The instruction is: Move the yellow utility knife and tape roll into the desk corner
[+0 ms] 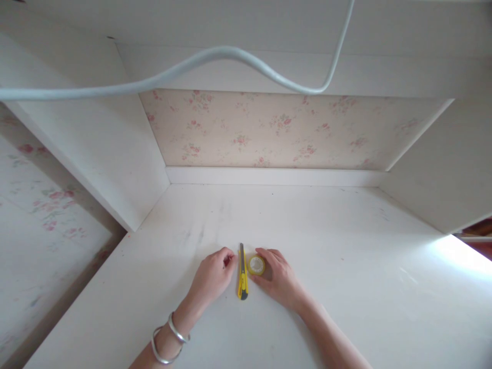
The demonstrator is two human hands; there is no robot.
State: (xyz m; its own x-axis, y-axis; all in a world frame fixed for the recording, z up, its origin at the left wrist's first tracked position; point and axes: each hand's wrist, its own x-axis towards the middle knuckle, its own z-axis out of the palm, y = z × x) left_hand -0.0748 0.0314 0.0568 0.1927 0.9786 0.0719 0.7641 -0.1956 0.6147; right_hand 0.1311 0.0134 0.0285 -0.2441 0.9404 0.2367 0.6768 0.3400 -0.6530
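Observation:
A yellow utility knife [243,279] lies on the white desktop, its grey metal end pointing away from me and its dark end toward me. Just left of it, my left hand [213,274] rests with curled fingers, thumb against the index finger; anything pinched there is too small to make out. On the knife's other side sits a small roll of tape [256,265] with a yellow rim and a pale centre. The thumb and fingers of my right hand [280,279] curve around that roll from the right. Two silver bangles [169,338] circle my left wrist.
A white cable [223,53] hangs across the upper view, close to the camera. White side panels [96,138] and an overhead shelf [246,72] frame the desktop [346,302]. Behind is floral wallpaper [249,125]. Reddish items [480,238] show at the right edge.

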